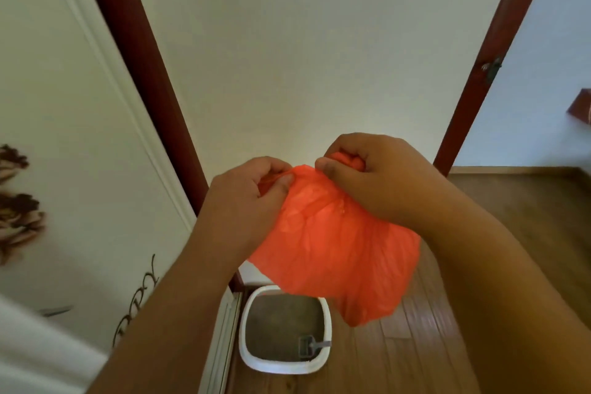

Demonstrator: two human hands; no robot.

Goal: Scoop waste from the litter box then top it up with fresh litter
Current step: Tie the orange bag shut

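Note:
An orange plastic bag (332,243) hangs in front of me at chest height. My left hand (249,198) pinches its top edge on the left, and my right hand (367,173) grips a bunched part of the top on the right. Below the bag, a white litter box (327,323) with grey-brown litter stands on the wooden floor against the wall. A grey scoop (308,345) lies in the box at its right side, handle resting towards the rim. The bag hides the far edge of the box.
A white wall is straight ahead between two dark red door frames (140,73). A white door with flower decals (19,201) is on the left. Wooden floor (511,233) stretches to the right of the box.

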